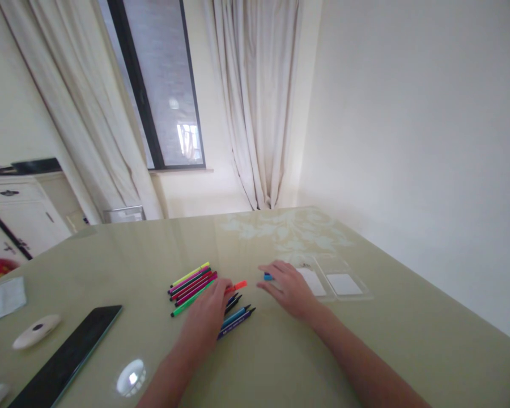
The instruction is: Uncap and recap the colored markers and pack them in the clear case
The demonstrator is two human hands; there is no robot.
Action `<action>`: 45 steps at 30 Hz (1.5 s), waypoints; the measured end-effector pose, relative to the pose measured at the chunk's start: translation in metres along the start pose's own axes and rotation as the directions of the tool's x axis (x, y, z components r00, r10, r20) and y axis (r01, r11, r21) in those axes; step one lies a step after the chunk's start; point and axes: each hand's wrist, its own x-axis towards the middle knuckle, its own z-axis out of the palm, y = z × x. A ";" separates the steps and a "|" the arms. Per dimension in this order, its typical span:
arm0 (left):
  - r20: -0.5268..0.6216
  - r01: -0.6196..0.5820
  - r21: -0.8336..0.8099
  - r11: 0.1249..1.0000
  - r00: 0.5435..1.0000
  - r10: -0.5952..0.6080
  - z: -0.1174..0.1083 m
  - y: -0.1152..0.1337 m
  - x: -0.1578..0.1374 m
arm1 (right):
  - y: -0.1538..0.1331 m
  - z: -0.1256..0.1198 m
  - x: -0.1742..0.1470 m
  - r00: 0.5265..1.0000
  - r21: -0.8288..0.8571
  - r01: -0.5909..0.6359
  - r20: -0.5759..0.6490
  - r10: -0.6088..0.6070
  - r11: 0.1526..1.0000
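Observation:
My left hand (pixel 208 311) is closed, palm down, over a group of felt-tip markers. An orange marker (pixel 240 285) sticks out past its fingertips on the right; the rest of it is hidden under the hand. Below those fingers, uncapped markers with dark tips, among them a purple one (pixel 238 324), point up to the right. Capped markers in yellow, pink, red and green (pixel 187 306) lie side by side left of the hand. My right hand (pixel 287 286) has its thumb and fingers apart around small blue caps (pixel 267 277) on the table.
A clear plastic case (pixel 368 294) with white inserts lies open beyond my right hand. To the left are a dark tablet (pixel 74 348), a white oval device (pixel 37 331), a clear dome (pixel 131 378) and a paper sheet (pixel 4 299). A wall borders the table's right edge.

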 end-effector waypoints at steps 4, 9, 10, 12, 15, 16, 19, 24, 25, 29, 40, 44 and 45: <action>-0.010 -0.193 -0.010 0.981 0.981 0.193 0.007 0.023 -0.007 | -0.028 0.009 -0.002 0.963 0.026 0.264 0.049 -0.265 0.964; 0.038 -0.182 0.036 0.983 0.983 0.181 0.004 0.012 -0.006 | -0.011 0.013 -0.001 0.952 0.047 0.306 -0.013 -0.306 0.951; 0.035 -0.117 0.057 0.992 0.993 0.115 0.001 0.006 -0.004 | 0.000 0.010 0.000 0.959 0.065 0.280 -0.063 -0.276 0.958; -0.008 0.064 0.079 0.995 0.998 -0.064 -0.008 -0.009 0.000 | 0.025 0.004 0.000 0.974 0.112 0.179 -0.164 -0.159 0.978; -0.061 0.216 0.044 0.976 0.975 -0.213 -0.020 -0.025 0.004 | 0.052 -0.001 -0.001 0.971 0.127 -0.010 -0.234 0.040 0.992; -0.056 0.217 0.050 0.975 0.975 -0.214 -0.021 -0.028 0.005 | 0.054 0.000 -0.001 0.965 0.127 -0.052 -0.247 0.082 0.991; 0.012 0.187 0.100 0.977 0.982 -0.189 -0.018 -0.028 0.004 | 0.043 0.011 0.002 0.970 0.082 -0.087 -0.222 0.103 0.993; 0.110 0.181 -0.013 0.983 0.978 -0.179 -0.007 -0.024 0.004 | 0.007 0.035 0.018 0.997 -0.077 -0.070 -0.014 0.070 0.995; 0.111 0.179 -0.056 0.982 0.979 -0.172 -0.006 -0.026 0.005 | 0.003 0.037 0.021 0.997 -0.122 -0.070 0.026 0.074 0.990; -0.019 0.209 -0.083 0.974 0.977 -0.211 -0.011 -0.036 0.008 | 0.000 0.039 0.028 0.988 -0.223 -0.065 0.124 0.094 0.973; -0.078 0.216 0.269 0.939 0.976 -0.202 -0.011 -0.052 0.002 | 0.002 0.039 0.020 0.993 -0.150 -0.099 0.046 0.107 0.984; -0.095 0.105 0.221 0.970 0.992 -0.086 -0.010 -0.034 0.005 | -0.002 0.031 0.010 0.998 -0.075 -0.031 -0.059 0.027 0.997; -0.086 0.078 0.192 0.978 0.994 -0.063 -0.009 -0.025 0.004 | -0.006 0.029 0.009 0.997 -0.053 0.014 -0.075 -0.018 0.999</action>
